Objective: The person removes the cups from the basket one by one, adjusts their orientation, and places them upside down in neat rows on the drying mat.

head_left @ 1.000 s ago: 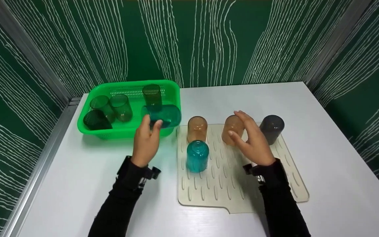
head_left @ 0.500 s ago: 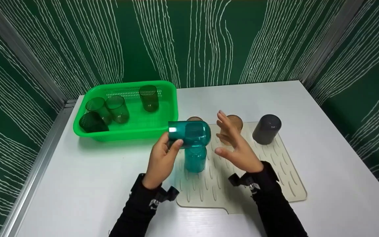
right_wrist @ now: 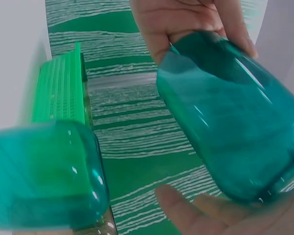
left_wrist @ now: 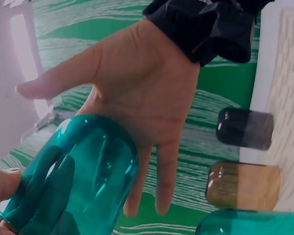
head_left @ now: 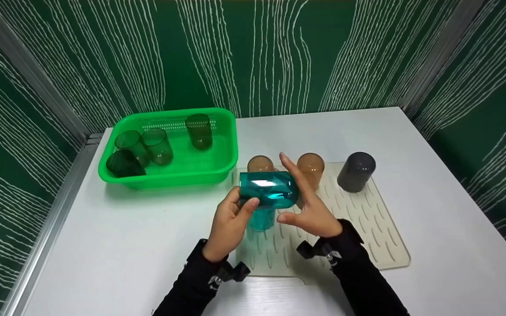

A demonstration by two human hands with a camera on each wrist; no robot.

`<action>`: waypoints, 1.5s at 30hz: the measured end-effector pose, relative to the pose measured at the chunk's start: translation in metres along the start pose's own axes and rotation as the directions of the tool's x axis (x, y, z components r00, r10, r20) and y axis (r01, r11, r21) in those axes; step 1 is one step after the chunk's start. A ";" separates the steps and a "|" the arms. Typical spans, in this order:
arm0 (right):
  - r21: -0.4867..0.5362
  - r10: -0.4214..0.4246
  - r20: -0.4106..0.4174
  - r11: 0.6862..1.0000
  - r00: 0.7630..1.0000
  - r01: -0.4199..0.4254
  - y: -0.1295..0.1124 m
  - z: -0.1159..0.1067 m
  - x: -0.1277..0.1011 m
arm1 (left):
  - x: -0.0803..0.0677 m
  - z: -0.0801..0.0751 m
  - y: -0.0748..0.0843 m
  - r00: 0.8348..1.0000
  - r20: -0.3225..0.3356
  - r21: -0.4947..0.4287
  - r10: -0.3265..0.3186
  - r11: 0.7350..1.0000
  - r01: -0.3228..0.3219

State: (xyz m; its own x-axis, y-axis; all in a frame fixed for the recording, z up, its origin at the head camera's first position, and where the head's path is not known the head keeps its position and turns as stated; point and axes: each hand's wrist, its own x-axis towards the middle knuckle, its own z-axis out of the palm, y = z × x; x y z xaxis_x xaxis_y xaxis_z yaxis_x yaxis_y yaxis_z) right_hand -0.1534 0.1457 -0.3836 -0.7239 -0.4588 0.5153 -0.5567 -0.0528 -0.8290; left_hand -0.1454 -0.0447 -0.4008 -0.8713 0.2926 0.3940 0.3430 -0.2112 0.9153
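Note:
A clear teal cup (head_left: 269,189) lies sideways in the air above the mat, its closed base toward the right. My left hand (head_left: 229,221) grips it near the rim, thumb on the near side. My right hand (head_left: 312,210) is at the base end with its fingers extended and thumb apart; in the right wrist view the fingers (right_wrist: 186,215) are close to the base, and whether they touch I cannot tell. Behind and below the held cup, a second teal cup (head_left: 262,219) stands upside down on the mat, partly hidden.
The cream drying mat (head_left: 380,237) also bears two upturned amber cups (head_left: 260,163), (head_left: 312,169) and a dark grey cup (head_left: 356,172) at its back. A green basket (head_left: 169,179) at the left holds several cups (head_left: 157,147). Patterned green walls enclose the white table (head_left: 125,245).
My left hand has carried the teal cup out of the basket, rightward over the mat. My right hand has left the right-hand amber cup and moved left to the held cup's base.

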 end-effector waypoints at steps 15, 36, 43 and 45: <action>-0.010 -0.191 -0.209 0.981 0.959 0.193 -0.004 0.010 0.003 | -0.007 0.016 0.024 0.990 0.138 0.017 0.003 1.000 -0.005; 0.003 -0.197 -0.305 0.978 0.932 0.208 0.045 -0.013 -0.015 | -0.010 -0.009 0.042 0.980 0.190 0.348 0.051 0.930 -0.116; -0.081 -0.263 -0.310 0.965 0.914 0.251 0.100 -0.052 -0.033 | -0.008 -0.037 0.031 0.981 0.068 0.619 0.181 0.764 -0.184; -0.170 -0.274 -0.306 0.958 0.912 0.231 0.058 -0.044 -0.026 | -0.008 -0.043 0.030 0.969 0.029 0.719 0.244 0.668 -0.189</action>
State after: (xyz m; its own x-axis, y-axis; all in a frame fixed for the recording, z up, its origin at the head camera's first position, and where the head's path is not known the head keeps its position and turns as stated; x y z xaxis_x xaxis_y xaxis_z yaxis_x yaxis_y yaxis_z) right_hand -0.1850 0.1939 -0.4352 -0.6320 -0.1323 0.7636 -0.7698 -0.0057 -0.6382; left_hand -0.1435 -0.0936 -0.3797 -0.7510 0.2594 0.6073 0.6468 0.4742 0.5973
